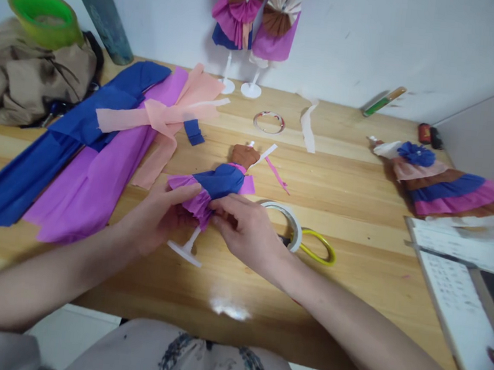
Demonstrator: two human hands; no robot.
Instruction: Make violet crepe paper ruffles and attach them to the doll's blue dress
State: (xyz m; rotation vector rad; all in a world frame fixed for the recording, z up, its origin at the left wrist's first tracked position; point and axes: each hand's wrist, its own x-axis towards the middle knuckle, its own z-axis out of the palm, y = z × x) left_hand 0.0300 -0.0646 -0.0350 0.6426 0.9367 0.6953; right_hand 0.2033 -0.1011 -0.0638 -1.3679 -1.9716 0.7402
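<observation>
A small paper dress (218, 182) lies tilted over the table, brown at the top, blue in the middle and purple ruffles at the bottom. Its white stand (184, 252) points toward me. My left hand (162, 211) holds the purple ruffle from the left, thumb on top and the other fingers partly hidden beneath. On the right edge of the ruffle, my right hand (242, 226) pinches the paper between thumb and fingers. Just right of that hand are a roll of white tape (294, 225) and yellow-handled scissors (325, 255).
Blue (68, 125), purple (96, 187) and peach crepe paper (157, 158) lie left. Two dressed stands (251, 90) are at the back. A bangle (269, 122) and paper strip (308, 129) lie mid-table; another dress (453, 192) and a notebook (452, 289) are right.
</observation>
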